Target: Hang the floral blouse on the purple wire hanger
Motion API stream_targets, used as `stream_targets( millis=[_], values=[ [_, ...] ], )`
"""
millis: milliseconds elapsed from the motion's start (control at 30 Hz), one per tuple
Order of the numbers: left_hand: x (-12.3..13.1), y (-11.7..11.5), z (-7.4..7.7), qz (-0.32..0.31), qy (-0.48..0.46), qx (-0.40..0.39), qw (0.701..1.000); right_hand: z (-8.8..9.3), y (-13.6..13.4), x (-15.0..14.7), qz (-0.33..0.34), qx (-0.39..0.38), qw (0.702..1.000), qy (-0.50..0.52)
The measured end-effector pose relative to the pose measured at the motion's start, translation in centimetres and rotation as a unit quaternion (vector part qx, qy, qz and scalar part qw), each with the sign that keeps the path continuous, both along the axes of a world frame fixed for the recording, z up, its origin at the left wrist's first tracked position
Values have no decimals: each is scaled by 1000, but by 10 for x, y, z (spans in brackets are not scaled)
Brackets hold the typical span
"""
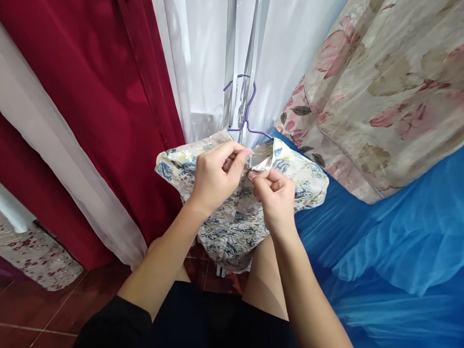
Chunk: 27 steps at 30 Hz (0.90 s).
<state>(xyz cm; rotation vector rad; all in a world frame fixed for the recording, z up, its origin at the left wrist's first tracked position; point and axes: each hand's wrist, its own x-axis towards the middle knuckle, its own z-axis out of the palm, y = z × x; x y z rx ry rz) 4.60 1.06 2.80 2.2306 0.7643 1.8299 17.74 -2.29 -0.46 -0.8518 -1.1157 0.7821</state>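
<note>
A short-sleeved floral shirt [229, 235], cream with blue and yellow print, hangs in front of me on a purple hanger [247, 115]. My left hand [218, 174] is closed in a pinch at the front of the neckline, on the left edge of its opening. Just below and to the right, my right hand [274, 196] pinches the collar's right edge between thumb and fingers. The two sets of fingertips are close together but apart. Any small fastener between them is too small to make out.
Dark red fabric [85, 85] and white cloth hang on the left. Behind the hanger are a white drape [202, 54] and a metal stand pole [241, 36]. Right of me hang a beige floral dress [397, 94] and blue tulle [398, 243]. Red tiles [30, 309] cover the floor.
</note>
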Motion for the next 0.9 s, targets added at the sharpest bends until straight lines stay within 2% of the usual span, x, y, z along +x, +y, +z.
stream_targets(
  millis=[67,133,233,300,367,467,533,567,633,700,767,833,900],
  values=[
    [-9,4,3,0,-63,-8,998,-13,1,-4,-2,-23,1000,2],
    [-26,19,8,18,-142,-6,990,-28,-1,-6,6,-53,999,0],
    [-65,56,8,44,-273,-8,961,-51,-10,-7,26,-88,996,2],
    [-93,84,-3,40,-353,-43,934,-60,-19,-8,32,-101,994,4],
    [-114,106,-23,43,-456,-100,883,-62,-27,-12,36,-111,993,2],
    [-126,115,-67,25,-608,-263,749,-59,-38,-19,42,-127,991,5],
    [-121,105,-99,-2,-645,-372,668,-62,-45,-19,35,-136,990,24],
    [-115,96,-115,-11,-648,-405,645,-68,-48,-18,25,-140,989,43],
    [-99,73,-144,-17,-650,-441,619,-87,-56,-12,-8,-152,983,103],
    [-81,46,-164,-30,-649,-461,604,-115,-64,-3,-61,-167,967,184],
    [-64,18,-174,-66,-639,-472,603,-143,-72,7,-127,-181,943,248],
    [-48,-11,-171,-113,-598,-471,639,-161,-80,15,-160,-200,934,249],
    [-32,-41,-159,-139,-518,-449,715,-163,-88,20,-117,-220,953,172]
  ],
)
